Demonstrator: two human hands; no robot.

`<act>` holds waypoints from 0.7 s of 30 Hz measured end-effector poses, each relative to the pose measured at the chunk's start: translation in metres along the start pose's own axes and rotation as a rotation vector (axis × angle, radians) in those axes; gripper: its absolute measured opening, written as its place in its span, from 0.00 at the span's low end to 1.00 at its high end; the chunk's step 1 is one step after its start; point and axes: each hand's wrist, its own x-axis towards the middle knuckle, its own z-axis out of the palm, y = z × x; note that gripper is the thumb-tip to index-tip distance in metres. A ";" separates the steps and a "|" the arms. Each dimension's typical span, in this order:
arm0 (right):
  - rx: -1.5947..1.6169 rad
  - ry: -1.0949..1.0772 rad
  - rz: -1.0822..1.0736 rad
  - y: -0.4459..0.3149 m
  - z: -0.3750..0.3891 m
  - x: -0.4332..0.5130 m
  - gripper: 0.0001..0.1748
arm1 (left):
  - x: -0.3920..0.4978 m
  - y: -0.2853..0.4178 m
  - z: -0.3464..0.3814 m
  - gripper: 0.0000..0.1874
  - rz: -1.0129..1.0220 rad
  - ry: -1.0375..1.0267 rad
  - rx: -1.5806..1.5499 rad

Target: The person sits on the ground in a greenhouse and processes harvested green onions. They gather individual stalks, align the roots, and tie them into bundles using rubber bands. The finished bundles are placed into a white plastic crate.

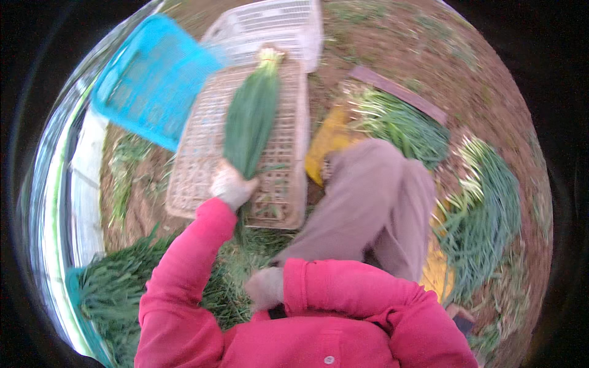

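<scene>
My left hand [234, 184], in a pale glove, grips the leafy end of a bundle of long green leaves with pale stem bases [252, 117], likely scallions or chives. The bundle lies over an upturned whitish plastic crate [202, 152], its pale bases at the far end with a thin reddish band around them. Held close to my waist is my right hand [264, 287], also gloved and blurred; its fingers are partly hidden. A small dark thing [277, 312] shows just below it, and I cannot tell whether the hand holds it.
A blue plastic crate [156, 83] tilts at the left, and another whitish crate [271, 27] stands beyond. Loose green stalks lie in two piles [395, 119] [487, 211] at the right, beside a board [398, 94] and yellow material [333, 138]. Cut leaves [124, 280] fill a teal container [76, 294] at the lower left.
</scene>
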 end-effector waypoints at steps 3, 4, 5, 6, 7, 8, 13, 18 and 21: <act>0.193 0.338 -0.051 0.027 -0.007 -0.074 0.33 | -0.010 -0.022 0.010 0.42 0.169 0.048 0.047; 0.195 0.670 0.028 0.040 -0.005 -0.109 0.32 | -0.011 -0.029 0.015 0.39 0.187 0.032 0.076; 0.409 0.840 0.003 0.060 -0.001 -0.146 0.27 | -0.010 -0.038 0.015 0.40 0.223 -0.038 0.110; 0.603 1.054 -0.072 0.082 0.007 -0.188 0.23 | -0.010 -0.044 0.022 0.42 0.290 0.150 0.217; 0.674 1.224 0.041 0.099 0.021 -0.228 0.23 | -0.011 -0.051 0.023 0.46 0.218 0.056 0.198; 1.088 1.440 0.072 0.105 0.045 -0.271 0.22 | -0.012 -0.057 0.025 0.47 0.145 0.052 0.263; 1.113 1.674 1.123 0.147 0.189 -0.402 0.16 | -0.018 -0.073 0.026 0.44 0.301 0.076 0.389; 0.847 1.222 1.336 0.179 0.306 -0.351 0.17 | -0.022 -0.068 0.018 0.43 0.234 0.025 0.497; 0.600 0.904 1.278 0.209 0.334 -0.303 0.23 | -0.034 -0.062 0.015 0.44 0.151 -0.034 0.550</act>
